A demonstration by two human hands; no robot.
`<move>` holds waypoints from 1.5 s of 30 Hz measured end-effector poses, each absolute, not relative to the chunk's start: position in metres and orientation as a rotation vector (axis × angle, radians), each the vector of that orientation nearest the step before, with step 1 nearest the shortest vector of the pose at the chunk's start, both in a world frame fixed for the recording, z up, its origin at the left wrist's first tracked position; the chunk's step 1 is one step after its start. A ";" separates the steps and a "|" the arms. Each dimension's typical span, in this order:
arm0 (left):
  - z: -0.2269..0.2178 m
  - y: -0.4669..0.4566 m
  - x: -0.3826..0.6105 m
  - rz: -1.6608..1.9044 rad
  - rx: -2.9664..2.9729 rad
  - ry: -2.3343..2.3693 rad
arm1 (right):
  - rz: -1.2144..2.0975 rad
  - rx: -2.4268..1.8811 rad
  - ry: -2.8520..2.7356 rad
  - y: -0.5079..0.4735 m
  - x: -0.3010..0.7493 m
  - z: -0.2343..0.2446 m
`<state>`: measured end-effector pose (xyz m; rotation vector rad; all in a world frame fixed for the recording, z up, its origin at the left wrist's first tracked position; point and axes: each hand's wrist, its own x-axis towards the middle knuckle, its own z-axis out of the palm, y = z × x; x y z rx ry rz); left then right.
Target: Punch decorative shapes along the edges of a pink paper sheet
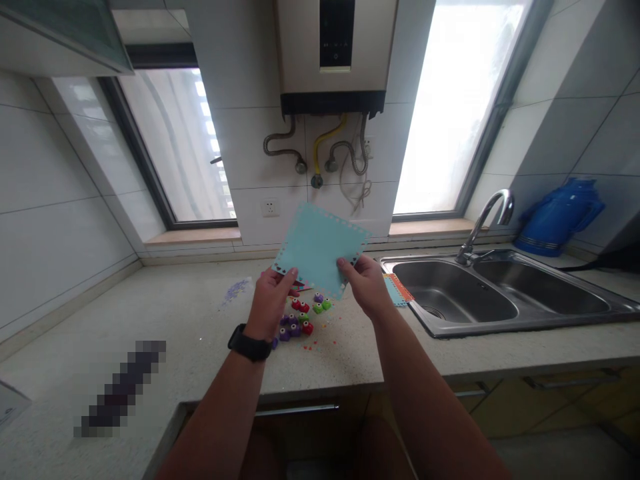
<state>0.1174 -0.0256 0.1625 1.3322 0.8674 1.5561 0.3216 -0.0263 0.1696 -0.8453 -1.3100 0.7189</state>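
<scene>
A light blue sheet of paper with small holes punched along its edges is raised above the counter, tilted. My left hand pinches its lower left edge, thumb on top. At the lower right edge, my right hand grips it the same way. Below the sheet lie several small craft punches in purple, red and green. Tiny red paper bits are scattered in front of them. Part of the punch group is hidden behind my left hand and the sheet.
Orange and blue punched sheets lie beside the double steel sink on the right. A pile of purple paper bits sits on the counter at left. A blue jug stands behind the tap. A water heater hangs above.
</scene>
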 end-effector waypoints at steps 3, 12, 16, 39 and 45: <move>0.160 -0.027 0.105 1.564 1.303 0.851 | 0.758 -0.879 -1.432 -0.029 0.331 0.174; 0.147 -0.028 0.097 1.479 1.214 0.850 | 0.741 -0.834 -1.339 -0.023 0.337 0.181; 0.141 -0.026 0.102 1.575 1.071 0.835 | 0.893 -0.822 -1.188 -0.026 0.329 0.158; 0.084 -0.046 0.085 1.458 1.041 0.950 | 0.945 -0.983 -1.490 -0.042 0.314 0.101; 0.058 -0.056 0.076 1.193 1.298 1.076 | 0.908 -1.082 -1.478 -0.044 0.317 0.079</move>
